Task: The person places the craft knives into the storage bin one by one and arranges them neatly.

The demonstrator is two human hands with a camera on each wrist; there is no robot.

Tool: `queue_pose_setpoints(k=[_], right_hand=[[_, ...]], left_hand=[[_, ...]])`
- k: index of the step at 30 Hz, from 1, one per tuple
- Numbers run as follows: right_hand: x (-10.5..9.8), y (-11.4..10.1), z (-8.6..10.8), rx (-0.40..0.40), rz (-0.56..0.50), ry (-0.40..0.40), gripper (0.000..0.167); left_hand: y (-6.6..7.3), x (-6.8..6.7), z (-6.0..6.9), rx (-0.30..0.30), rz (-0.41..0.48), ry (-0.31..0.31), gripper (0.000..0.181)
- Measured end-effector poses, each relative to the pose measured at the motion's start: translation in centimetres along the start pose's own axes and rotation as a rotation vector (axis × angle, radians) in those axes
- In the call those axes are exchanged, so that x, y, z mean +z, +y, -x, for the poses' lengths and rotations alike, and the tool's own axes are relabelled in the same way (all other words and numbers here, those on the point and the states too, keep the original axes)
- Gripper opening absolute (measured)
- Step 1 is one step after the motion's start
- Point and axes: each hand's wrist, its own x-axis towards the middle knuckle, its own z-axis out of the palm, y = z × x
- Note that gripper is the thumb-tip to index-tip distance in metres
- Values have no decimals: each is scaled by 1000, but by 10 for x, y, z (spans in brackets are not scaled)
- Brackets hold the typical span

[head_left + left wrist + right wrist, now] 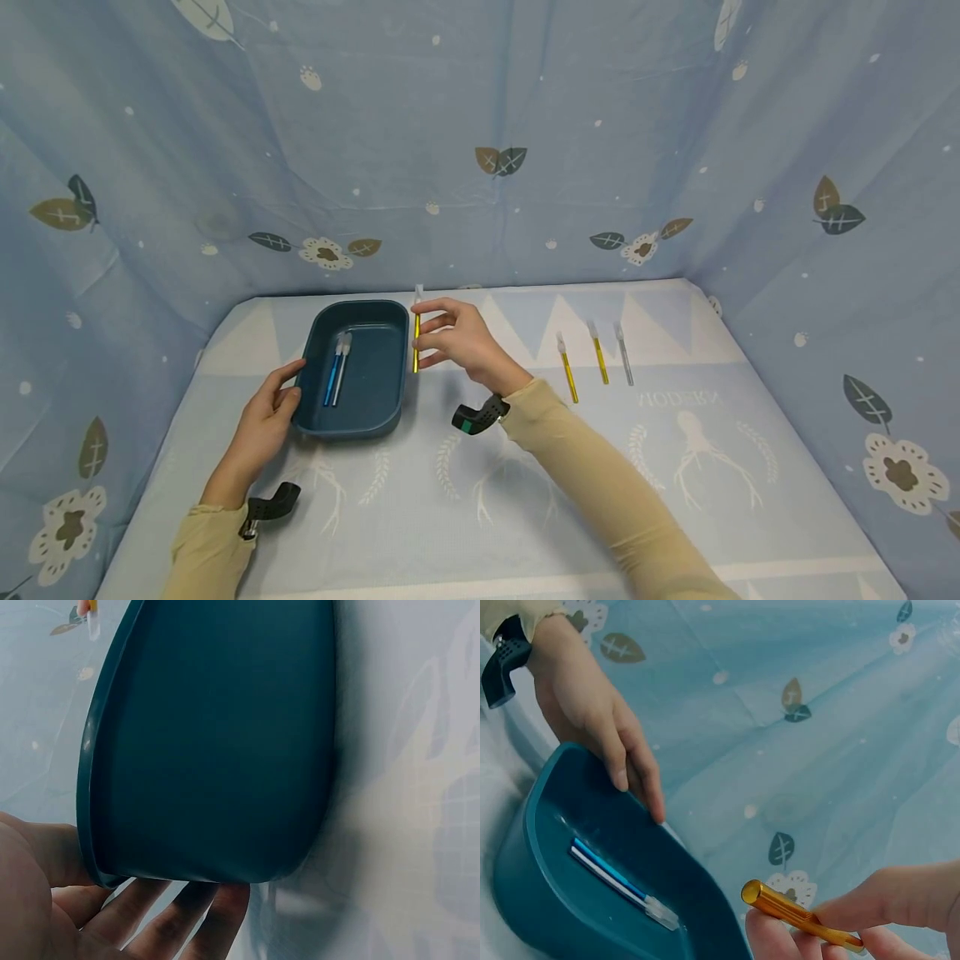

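My left hand (262,421) grips the left wall of a dark teal plastic bin (384,421), fingers along its outer side and the thumb by the rim. Inside the bin lie a blue craft knife (332,371) and a silver craft knife (342,371), side by side with clear caps. Just past the bin's right rim, my right hand (468,337) pinches a yellow craft knife (791,915) between thumb and fingers. It stands upright in the head view, its clear cap on top.
Right of the bin, two yellow craft knives (567,371) (599,354) and a silver craft knife (624,354) lie on the patterned tablecloth (525,550). Blue printed curtains (450,100) enclose the table at the back and sides.
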Motion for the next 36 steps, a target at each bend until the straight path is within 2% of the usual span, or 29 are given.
queue_pose_setpoints(k=[13, 25, 36], right_hand=[[36, 3, -28, 17, -40, -21, 50], [60, 19, -52, 74, -36, 8, 46], [76, 40, -62, 81, 4, 46, 44]], left_hand=[[2, -2, -2, 0, -4, 7, 54], [1, -2, -2, -7, -5, 9, 54], [1, 0, -1, 4, -22, 8, 54]])
